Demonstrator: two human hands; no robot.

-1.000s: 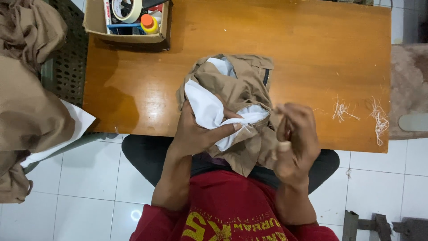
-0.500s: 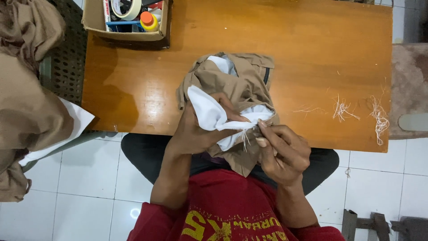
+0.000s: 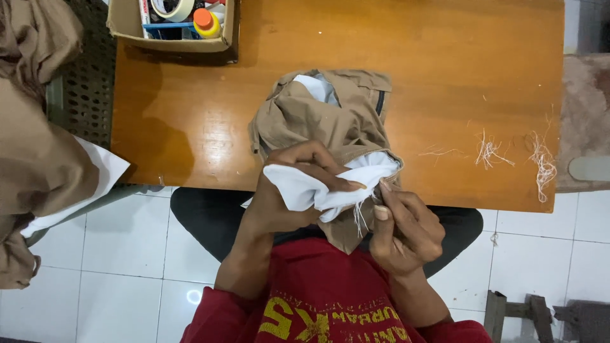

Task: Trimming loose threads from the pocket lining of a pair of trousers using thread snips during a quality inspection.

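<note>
- Your left hand [image 3: 289, 190] is clenched on the white lining [image 3: 311, 187] of the khaki garment [image 3: 330, 121]; the thumb and fingers pinch a fold of it and hold it up from the table edge
- Your right hand [image 3: 406, 228] is curled at the right end of this same fold, with the fingertips closed on something fine at the seam; it looks like the loose threads [image 3: 360, 216], but I cannot tell if a small tool is also inside the hand
- The garment lies on the wooden table [image 3: 445, 63] directly in front of you, at the near edge, and its lower part hangs down over the edge toward your red shirt [image 3: 330, 298]
- The relation that matters: the pinched fold runs from left to right between your two hands, and the threads hang down from its right end, just beside your right fingertips
- So the right hand is the nearer one to the threads, and the left hand is the one that keeps the cloth tight
- Some cut threads [image 3: 508, 152] lie well apart on the right side of the table, and a cardboard box [image 3: 127, 25] with tape and a bottle stands at the far left corner
</note>
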